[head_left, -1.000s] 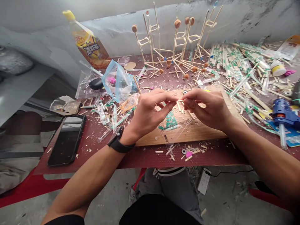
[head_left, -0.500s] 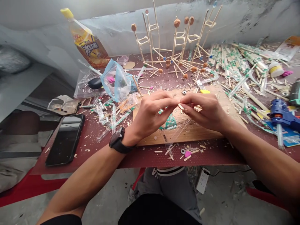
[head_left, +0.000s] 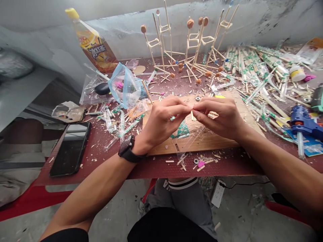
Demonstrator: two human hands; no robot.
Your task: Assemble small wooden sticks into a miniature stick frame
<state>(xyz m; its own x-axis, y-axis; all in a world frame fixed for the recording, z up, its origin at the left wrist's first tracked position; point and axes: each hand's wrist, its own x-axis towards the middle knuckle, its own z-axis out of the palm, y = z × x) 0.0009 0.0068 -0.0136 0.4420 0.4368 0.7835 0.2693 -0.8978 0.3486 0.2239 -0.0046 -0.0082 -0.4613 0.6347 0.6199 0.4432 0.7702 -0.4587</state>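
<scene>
Over the wooden board (head_left: 202, 141) near the table's front edge, left hand (head_left: 161, 122) and right hand (head_left: 223, 117) meet fingertip to fingertip, both pinching one short wooden stick (head_left: 192, 115), equally near.

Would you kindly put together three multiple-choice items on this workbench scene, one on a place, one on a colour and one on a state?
1. Where does the phone lie?
A. On the table's left side, near its front edge
B. On the wooden board
C. Beside the glue gun

2. What colour is the glue gun?
A. Red
B. Blue
C. White

3. How do the left hand and right hand stand?
A. Both flat on the table
B. One raised, one on the phone
C. Fingertips pinched together on a small wooden stick piece above the wooden board

Answers:
1. A, the dark phone lies flat left of the left wrist, away from the board.
2. B, its body at the right edge is blue.
3. C, both hands meet at the fingertips over the board, with a short stick showing between them.
</scene>
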